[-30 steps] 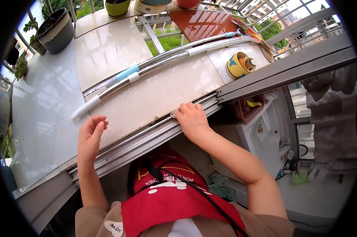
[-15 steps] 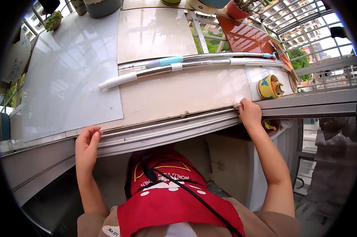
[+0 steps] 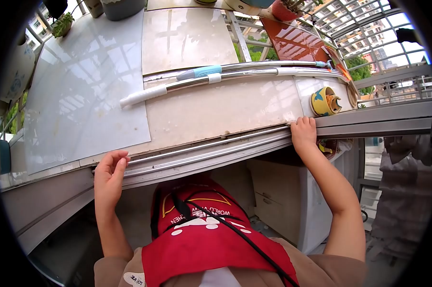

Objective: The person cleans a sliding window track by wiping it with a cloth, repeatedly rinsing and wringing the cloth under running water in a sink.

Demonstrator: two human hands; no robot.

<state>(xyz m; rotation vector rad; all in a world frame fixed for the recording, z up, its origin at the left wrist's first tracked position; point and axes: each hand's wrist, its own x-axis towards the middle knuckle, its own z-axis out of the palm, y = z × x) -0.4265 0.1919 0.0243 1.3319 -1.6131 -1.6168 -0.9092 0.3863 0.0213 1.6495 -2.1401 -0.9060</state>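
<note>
My right hand (image 3: 304, 134) lies knuckles up on the metal window track (image 3: 201, 150), fingers curled down against the end of the grey sliding window frame (image 3: 378, 122). Anything under its fingers is hidden. My left hand (image 3: 109, 174) is at the left stretch of the same track, fingers spread and slightly bent, their tips touching the rail's near edge and holding nothing. Beyond the track lies the pale stone sill (image 3: 216, 112).
Two long metal poles (image 3: 216, 76) with white and blue grips lie across the sill. A yellow cup (image 3: 325, 101) stands at its right end, plant pots (image 3: 122, 7) at the back. Below are a white cabinet (image 3: 278, 201) and my red apron (image 3: 201, 239); laundry (image 3: 402, 191) hangs at right.
My right hand slid right along the track from its middle to the window frame's end. My left hand dropped from the sill's surface to the rail's near edge.
</note>
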